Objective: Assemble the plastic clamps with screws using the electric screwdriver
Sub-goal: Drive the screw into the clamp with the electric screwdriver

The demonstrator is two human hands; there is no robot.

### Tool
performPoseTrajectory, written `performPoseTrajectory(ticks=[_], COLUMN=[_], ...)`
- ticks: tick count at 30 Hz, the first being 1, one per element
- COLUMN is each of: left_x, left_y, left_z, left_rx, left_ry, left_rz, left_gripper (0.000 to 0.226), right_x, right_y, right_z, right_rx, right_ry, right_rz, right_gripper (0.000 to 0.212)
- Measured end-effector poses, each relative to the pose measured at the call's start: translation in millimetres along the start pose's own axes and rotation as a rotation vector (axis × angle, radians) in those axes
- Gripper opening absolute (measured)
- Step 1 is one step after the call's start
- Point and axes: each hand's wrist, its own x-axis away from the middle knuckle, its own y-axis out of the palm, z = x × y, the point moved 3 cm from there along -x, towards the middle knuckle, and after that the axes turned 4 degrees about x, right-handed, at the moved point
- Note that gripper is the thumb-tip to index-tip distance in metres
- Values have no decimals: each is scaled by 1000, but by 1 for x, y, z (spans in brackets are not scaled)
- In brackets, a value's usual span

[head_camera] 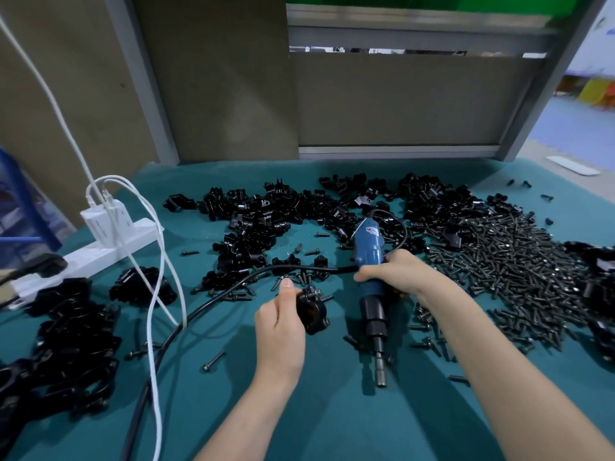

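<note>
A black plastic clamp (311, 311) sits near the middle of the bench (332, 414), held just above the teal cover. The left hand (279, 322) grips it, fingers curled around its left side and thumb raised along its top edge. A screw pokes out of the clamp's upper part.

Just right of the clamp is the electric screwdriver (367, 247). The right hand (396, 272) is closed around its blue body, with the black nose and metal bit pointing toward the person, tilted down over the bench. The bit is well apart from the clamp. The tool's black cord (233, 287) arcs left from its rear, passes behind the left hand and runs off toward the near-left edge.

Behind both hands lies a wide heap of loose black clamp halves (283, 211). To the right spreads a dense pile of dark screws (506, 261), with stray ones scattered around the hands, including a single screw (213, 360) near the left forearm. On the left side is another cluster of black clamps (66, 334). Beyond it a white power strip (133, 242) carries a white charger (100, 222), and white cables (153, 327) loop from it across the bench.
</note>
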Motion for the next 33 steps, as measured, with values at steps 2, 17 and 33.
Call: performPoseTrajectory(ticks=[2, 17, 33], left_x=[-1, 7, 6], left_y=[0, 4, 5], left_z=[-1, 7, 5], left_rx=[36, -2, -234], left_ry=[-16, -18, 77], left_rz=[-8, -95, -82], left_gripper=[74, 85, 78], right_x=[7, 3, 3], right_y=[-2, -21, -32], right_z=[-3, -38, -37], right_rx=[-293, -1689, -1751], right_ry=[0, -327, -447], right_rz=[-85, -286, -87], right_gripper=[51, 60, 49])
